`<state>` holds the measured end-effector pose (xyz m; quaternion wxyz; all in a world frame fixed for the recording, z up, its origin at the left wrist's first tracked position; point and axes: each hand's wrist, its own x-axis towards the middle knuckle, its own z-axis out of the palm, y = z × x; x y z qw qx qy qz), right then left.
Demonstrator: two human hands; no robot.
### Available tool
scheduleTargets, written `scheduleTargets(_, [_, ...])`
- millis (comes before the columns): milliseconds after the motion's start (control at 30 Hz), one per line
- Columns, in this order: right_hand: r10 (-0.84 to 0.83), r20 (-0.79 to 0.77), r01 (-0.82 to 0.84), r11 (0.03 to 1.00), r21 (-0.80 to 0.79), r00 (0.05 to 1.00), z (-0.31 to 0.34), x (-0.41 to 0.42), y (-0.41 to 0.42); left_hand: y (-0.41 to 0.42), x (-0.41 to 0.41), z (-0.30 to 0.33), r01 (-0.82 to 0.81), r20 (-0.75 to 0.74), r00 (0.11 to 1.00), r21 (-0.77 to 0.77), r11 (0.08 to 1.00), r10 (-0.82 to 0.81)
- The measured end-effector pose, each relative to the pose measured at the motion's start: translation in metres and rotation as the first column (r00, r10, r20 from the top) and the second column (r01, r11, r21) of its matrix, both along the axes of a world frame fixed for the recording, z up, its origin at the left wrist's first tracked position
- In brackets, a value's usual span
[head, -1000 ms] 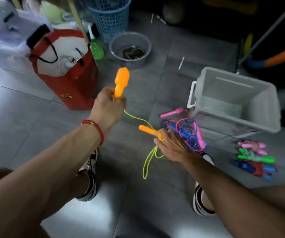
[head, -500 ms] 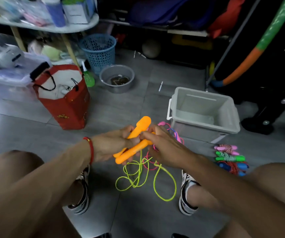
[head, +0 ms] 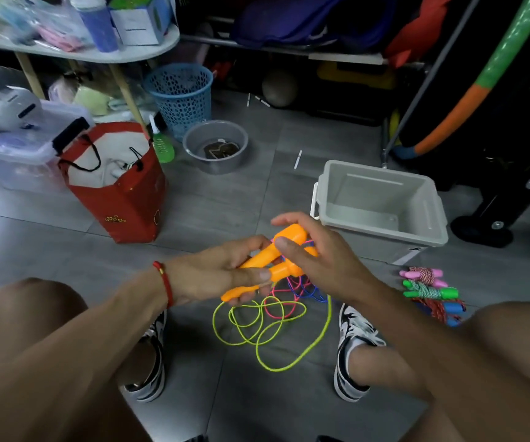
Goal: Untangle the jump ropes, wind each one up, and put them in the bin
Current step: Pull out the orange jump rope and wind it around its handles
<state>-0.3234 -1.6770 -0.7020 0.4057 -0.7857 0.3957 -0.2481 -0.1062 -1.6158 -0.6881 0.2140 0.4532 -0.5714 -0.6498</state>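
Grey floor tiles (head: 225,202) fill a cluttered storage corner: a red bag (head: 123,193), a blue basket (head: 179,94) and a metal bowl (head: 215,146) stand behind. Close together at centre, the left hand (head: 216,275) grips two orange handles (head: 276,260) side by side, while the right hand (head: 314,260) rests over their tops, fingers loosely curved around them. Their yellow-green cord (head: 270,327) lies in loose loops on the floor, beside a pink and blue tangle (head: 302,290). This looks like the start of winding; next, the cord probably needs wrapping round the handles. An empty grey bin (head: 381,231) waits to the right, three wound ropes (head: 432,295) near it.
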Motion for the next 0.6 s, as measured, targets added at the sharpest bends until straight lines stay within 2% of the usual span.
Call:
scheduleTargets(100, [-0.062, 0.142, 0.047, 0.993, 0.105, 0.988, 0.0, 0.008, -0.008, -0.004, -0.001, 0.0, -0.071, -0.02, 0.997, 0.003, 0.997, 0.071])
scheduleTargets(167, [-0.058, 0.169, 0.037, 0.992, 0.125, 0.984, 0.002, 0.006, -0.018, -0.008, 0.0, 0.001, -0.094, -0.011, 0.996, 0.028, 0.995, 0.094])
scheduleTargets(267, [-0.075, 0.137, 0.062, 0.993, 0.096, 0.988, 0.007, 0.001, -0.033, -0.008, 0.001, -0.003, -0.097, 0.035, 0.995, 0.047, 0.994, 0.096])
scheduleTargets(400, [-0.05, 0.089, 0.045, 0.997, 0.062, 0.995, 0.011, 0.001, -0.041, -0.007, 0.0, -0.008, -0.114, 0.007, 0.993, 0.087, 0.99, 0.114])
scheduleTargets(600, [0.0, 0.016, 0.0, 1.0, -0.006, 1.0, 0.01, 0.004, -0.045, -0.007, 0.002, -0.014, -0.04, -0.058, 0.997, 0.141, 0.989, 0.049])
